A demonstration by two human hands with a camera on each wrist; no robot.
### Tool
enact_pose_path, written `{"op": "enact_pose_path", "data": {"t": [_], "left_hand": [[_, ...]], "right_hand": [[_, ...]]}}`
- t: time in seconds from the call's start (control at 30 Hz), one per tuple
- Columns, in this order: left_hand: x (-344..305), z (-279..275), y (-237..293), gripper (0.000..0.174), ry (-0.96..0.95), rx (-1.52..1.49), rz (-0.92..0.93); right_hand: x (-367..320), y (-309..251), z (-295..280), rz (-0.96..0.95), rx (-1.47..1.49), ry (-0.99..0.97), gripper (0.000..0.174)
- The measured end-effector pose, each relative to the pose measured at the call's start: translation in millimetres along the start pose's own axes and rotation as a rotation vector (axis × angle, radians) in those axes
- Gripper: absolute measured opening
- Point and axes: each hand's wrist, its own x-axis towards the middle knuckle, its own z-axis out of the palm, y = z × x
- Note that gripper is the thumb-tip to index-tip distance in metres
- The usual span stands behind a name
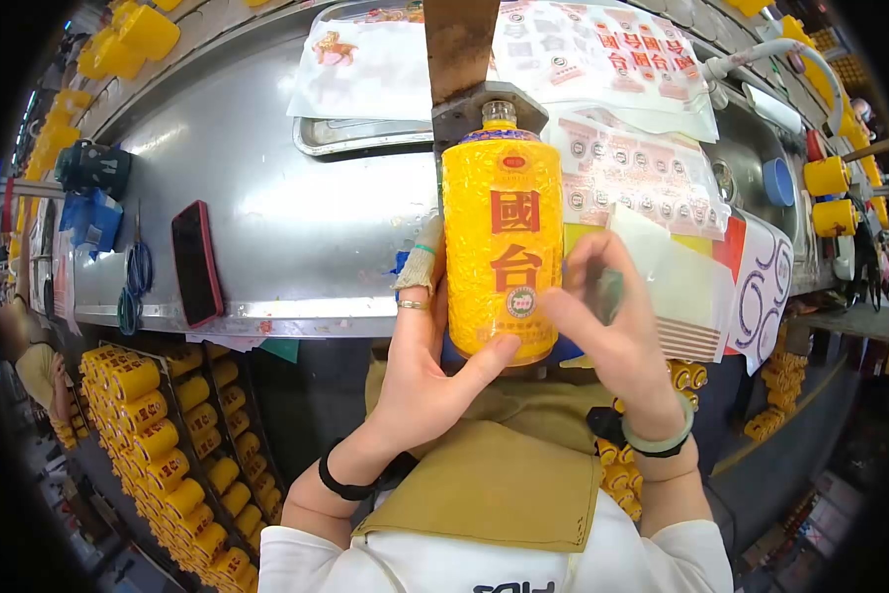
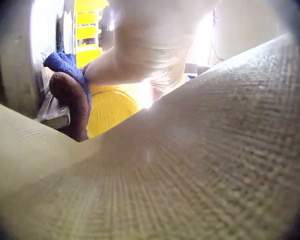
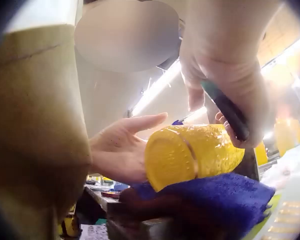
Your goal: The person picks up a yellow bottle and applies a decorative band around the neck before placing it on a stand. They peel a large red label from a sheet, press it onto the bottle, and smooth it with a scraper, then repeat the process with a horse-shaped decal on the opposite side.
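Note:
A yellow bottle (image 1: 504,237) with a crinkled surface, red characters and a round label near its base lies with its clear neck at a metal bracket. My left hand (image 1: 429,381) holds it along its left side, thumb over the lower front; a finger wears a pale cover and a ring. At the bottle's right side is my right hand (image 1: 617,331), fingers bent, fingertips near the label. It grips a flat dark-green piece (image 3: 227,112), whose exact kind I cannot tell. A blue cloth (image 3: 210,200) lies under the bottle in the right wrist view.
Decal sheets (image 1: 642,168) spread over the bench's right side, with a metal tray (image 1: 365,136) behind. To the left lie a phone (image 1: 197,262) and blue-handled scissors (image 1: 136,272). Racks of yellow bottles (image 1: 158,445) stand below left. A wooden post (image 1: 461,49) rises beyond the bracket.

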Motion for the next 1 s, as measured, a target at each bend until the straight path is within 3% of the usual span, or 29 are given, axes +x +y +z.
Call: {"op": "enact_pose_path", "data": {"t": [0.07,0.27,1.0], "left_hand": [[-1,1,-1,0.098,0.009,-0.007,-0.021],[-4,-5,-5,0.102,-0.025,0.022,0.028],[-6,-1,-6,0.103,-0.014,0.069,0.015]], "right_hand": [[-4,6,10,0.108,0.14,0.032,0.038],[-4,20,11,0.023,0.16,0.035,0.04],[-4,9,11,0.086,0.192,0.056,0.038]]}}
